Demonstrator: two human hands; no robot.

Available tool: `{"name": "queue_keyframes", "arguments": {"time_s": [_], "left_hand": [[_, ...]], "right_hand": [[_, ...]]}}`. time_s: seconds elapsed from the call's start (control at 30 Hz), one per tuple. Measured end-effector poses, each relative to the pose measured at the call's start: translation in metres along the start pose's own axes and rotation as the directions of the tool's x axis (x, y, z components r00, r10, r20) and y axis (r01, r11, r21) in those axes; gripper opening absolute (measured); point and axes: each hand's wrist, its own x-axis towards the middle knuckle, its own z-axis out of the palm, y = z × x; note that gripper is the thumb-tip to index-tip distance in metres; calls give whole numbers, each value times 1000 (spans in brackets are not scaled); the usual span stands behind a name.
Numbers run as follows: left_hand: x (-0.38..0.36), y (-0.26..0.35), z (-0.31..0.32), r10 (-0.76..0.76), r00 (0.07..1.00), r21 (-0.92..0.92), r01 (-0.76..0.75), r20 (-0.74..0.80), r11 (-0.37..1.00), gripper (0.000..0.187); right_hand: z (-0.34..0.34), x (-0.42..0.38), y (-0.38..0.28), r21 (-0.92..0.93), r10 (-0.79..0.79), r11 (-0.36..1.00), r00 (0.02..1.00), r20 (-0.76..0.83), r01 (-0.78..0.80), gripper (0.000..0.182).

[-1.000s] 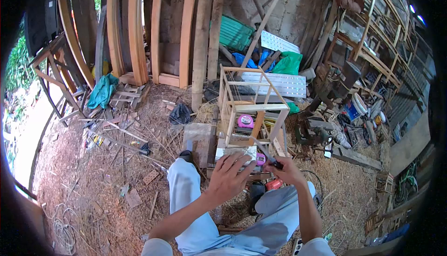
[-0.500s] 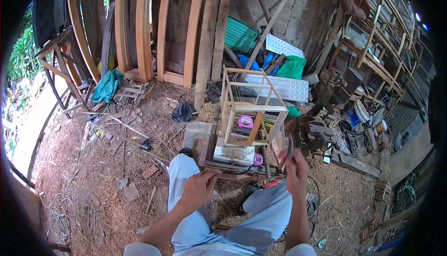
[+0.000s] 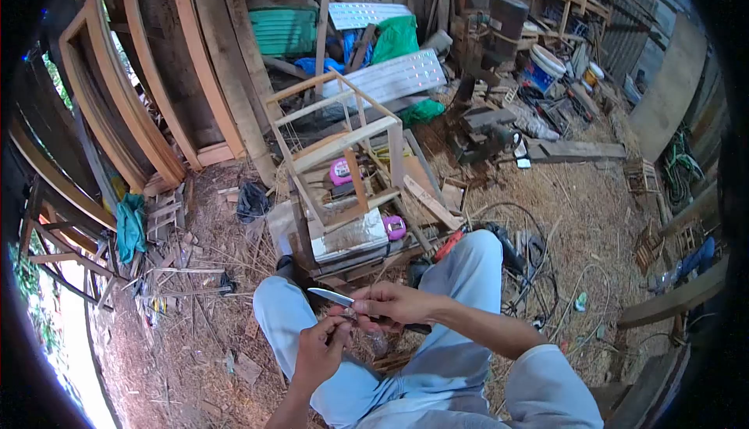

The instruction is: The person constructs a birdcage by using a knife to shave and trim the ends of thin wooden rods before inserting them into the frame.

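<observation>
My right hand (image 3: pixel 394 304) is closed around the handle of a knife (image 3: pixel 331 297), whose blade points left above my lap. Just below the blade, my left hand (image 3: pixel 321 351) pinches something small that I cannot make out. The fingertips of both hands are close together between my knees. Beyond them stands a small wooden frame (image 3: pixel 355 142) of thin strips, on a low bench with a white panel (image 3: pixel 351 243). One pink tape measure (image 3: pixel 341 171) is seen through the frame. A second pink tape measure (image 3: pixel 395 227) lies at the panel's right end.
Tall wooden frames (image 3: pixel 183 62) lean on the wall at left. A black plastic bag (image 3: pixel 252 202) and wood scraps lie on the shavings-covered floor. A red-handled tool (image 3: pixel 448 245) sits by my right knee, near a looping black cable (image 3: pixel 555 288). A white bucket (image 3: pixel 548 62) stands back right.
My hands have come together over my lap, the right one moving left with the knife. The view has turned to the right, so the wooden frame appears farther left.
</observation>
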Motion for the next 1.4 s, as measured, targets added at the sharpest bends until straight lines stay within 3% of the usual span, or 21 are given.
{"name": "queue_keyframes", "arguments": {"time_s": [0.03,0.1,0.23,0.3,0.37,0.4,0.5,0.53,0.57,0.63,0.7,0.8,0.83,0.9,1.03,1.1,1.2,1.33,1.4], "left_hand": [[-1,-5,1,-13,1000,4,13,6,1000,13],[-7,-14,6,-81,994,-222,95,70,970,15],[-16,-9,4,-136,977,-298,181,165,937,15],[-28,-20,8,-116,964,-449,216,241,867,17],[-38,-19,7,-144,957,-494,256,254,831,19],[-42,-18,6,-169,944,-532,302,284,791,20],[-29,-22,-5,-136,916,-514,330,378,792,21],[-26,-22,-5,-137,916,-517,331,377,789,21],[-24,-23,-7,-111,921,-513,305,375,802,21],[-20,-19,-11,-90,923,-509,287,375,812,22],[-16,-14,-12,-97,931,-475,267,352,838,21],[-16,-18,-18,-88,938,-492,254,336,832,20],[-17,-20,-20,-91,942,-471,243,323,848,20],[-20,-21,-19,-94,939,-425,238,332,873,20],[-15,-22,-21,-104,950,-351,209,296,913,19],[-18,-26,-24,-90,949,-363,201,301,910,19],[-22,-31,-36,-112,946,-335,216,305,917,20],[-16,-34,-39,-120,946,-285,209,302,936,20],[-8,-32,-33,-78,967,-272,145,243,951,19]], "right_hand": [[0,0,-2,14,2,1000,1000,1,-2,36],[4,-5,-11,-66,-86,994,992,89,92,35],[0,-11,-6,-81,20,997,988,153,-8,33],[6,-23,-11,-104,63,993,988,139,-48,32],[15,-31,-18,-241,99,967,992,79,-78,31],[17,-32,-16,-162,145,978,985,95,-128,30],[17,-27,-11,-157,69,986,997,32,-63,30],[16,-24,-17,-244,-36,969,999,0,35,27],[15,-24,-19,-241,-35,970,999,2,34,27],[13,-25,-21,-168,148,974,988,-32,-152,27],[18,-25,-27,-118,158,979,985,-65,-164,26],[12,-24,-20,-357,-46,934,979,-197,-28,25],[6,-30,-21,-357,-44,933,978,-203,-32,25],[-4,-36,-32,-40,126,990,965,-231,-138,27],[-11,-33,-18,83,147,988,953,-264,-130,31],[-14,-37,-19,38,124,992,952,-278,-119,30],[-42,-51,-30,81,115,993,820,-561,-84,29],[-68,-62,-38,164,132,986,796,-590,-42,31],[-67,-66,-35,311,103,949,877,-470,56,32]]}}
